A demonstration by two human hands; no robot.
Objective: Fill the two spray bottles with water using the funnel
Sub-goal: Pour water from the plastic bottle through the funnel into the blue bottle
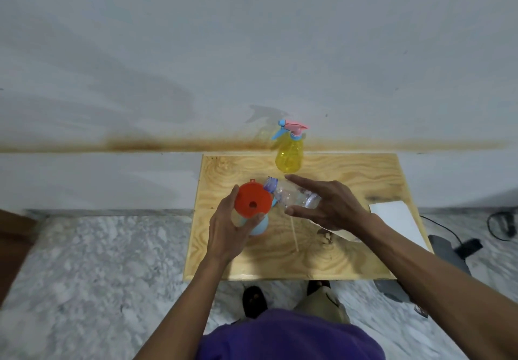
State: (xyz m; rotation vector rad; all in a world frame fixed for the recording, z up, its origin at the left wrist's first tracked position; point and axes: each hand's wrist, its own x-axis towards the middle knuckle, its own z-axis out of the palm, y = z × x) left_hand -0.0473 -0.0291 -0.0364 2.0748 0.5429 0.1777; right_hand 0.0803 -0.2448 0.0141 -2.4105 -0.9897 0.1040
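From the head camera, you are standing over a small wooden table (350,247) set against a pale wall. Your left hand (227,228) is curling its thumb and fingers around the rim of the orange funnel (253,200), which is sitting in the neck of a light blue spray bottle (259,226) on the table's left part. Only a little of that blue bottle is showing beneath the funnel and your fingers.

Your right hand (328,205) is gripping a clear plastic water bottle (291,195), thumb underneath and index finger stretched along the top. You are tilting it nearly flat, its open mouth pointing left and lying just at the funnel's right rim. Whether water is flowing cannot be told from here.

The yellow spray bottle (290,153) is standing upright at the table's far edge, its pink and blue trigger head (291,128) already fitted, well apart from both hands. A thin pale tube (294,233) is lying on the table between your arms, and a white sheet (398,219) is resting at the right edge.
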